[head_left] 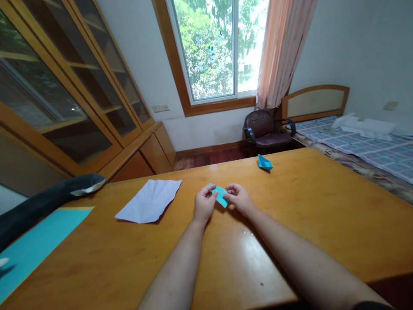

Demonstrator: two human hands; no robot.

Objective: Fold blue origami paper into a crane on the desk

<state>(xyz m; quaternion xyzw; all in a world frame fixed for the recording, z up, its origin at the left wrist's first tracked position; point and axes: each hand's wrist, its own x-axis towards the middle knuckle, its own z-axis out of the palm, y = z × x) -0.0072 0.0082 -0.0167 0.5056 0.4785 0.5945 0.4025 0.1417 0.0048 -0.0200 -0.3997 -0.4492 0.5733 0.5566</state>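
I have the left hand point(204, 204) and the right hand point(240, 199) both pinching a small, flat-folded turquoise paper point(221, 197) between thumbs and fingers, over the glossy wooden desk point(309, 202). A fan-creased white sheet point(150, 201) lies left of it; a pointed blue paper boat point(265, 163) sits beyond, rightward.

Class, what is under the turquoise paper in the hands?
Beneath the turquoise paper, held by the left hand and right hand, the wooden desk shows around it; whatever it covers cannot be seen.
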